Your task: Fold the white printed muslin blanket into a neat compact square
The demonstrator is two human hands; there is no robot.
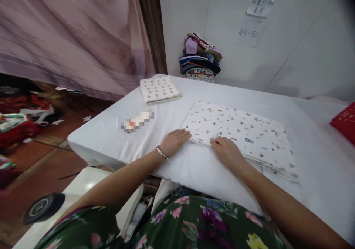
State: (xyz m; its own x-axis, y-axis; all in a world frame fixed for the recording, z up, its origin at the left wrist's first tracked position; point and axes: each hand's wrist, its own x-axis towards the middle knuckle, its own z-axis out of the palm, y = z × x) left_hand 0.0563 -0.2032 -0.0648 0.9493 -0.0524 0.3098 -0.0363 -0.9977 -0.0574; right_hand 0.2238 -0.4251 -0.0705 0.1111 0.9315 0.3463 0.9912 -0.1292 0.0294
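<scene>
A folded white cloth with small grey prints (244,134) lies flat on the white table (318,160) in front of me. My left hand (174,141) rests flat with fingers stretched out, touching the cloth's near left corner; a bracelet sits on its wrist. My right hand (226,150) lies on the cloth's near edge, fingers curled down onto the fabric, pressing or pinching the edge. A smaller folded printed cloth (159,88) sits at the table's far left.
A stack of folded coloured fabrics (200,58) stands against the white wall at the back. A red basket (345,121) is at the right edge. A blurred small item (138,121) lies left of my hands. A pink curtain (74,34) hangs left.
</scene>
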